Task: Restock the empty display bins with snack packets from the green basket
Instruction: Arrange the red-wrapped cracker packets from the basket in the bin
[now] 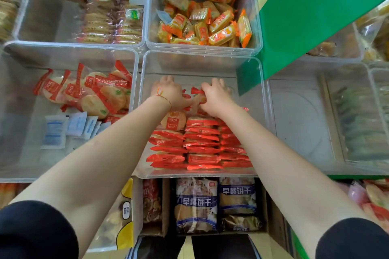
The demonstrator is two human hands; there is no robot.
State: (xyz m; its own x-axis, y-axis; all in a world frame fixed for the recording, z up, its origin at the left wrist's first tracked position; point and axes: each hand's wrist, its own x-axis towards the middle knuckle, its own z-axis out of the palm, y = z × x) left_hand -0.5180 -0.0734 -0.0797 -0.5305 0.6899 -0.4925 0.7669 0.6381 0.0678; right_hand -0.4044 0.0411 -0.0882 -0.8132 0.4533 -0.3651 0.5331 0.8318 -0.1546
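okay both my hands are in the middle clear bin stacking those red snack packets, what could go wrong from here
1. Both the left hand and right hand bunch loose red packets at the back of the middle bin; pressing could crush the round crackers inside.
2. The neat rows of red packets stand on edge near your forearms; a careless pull-back might topple them.
3. The green basket tilts over the bin's right corner and may slip.

Red snack packets [202, 145] fill a clear bin [255, 82] (orange-yellow packets [212, 21] behind), beside green board [311, 12].
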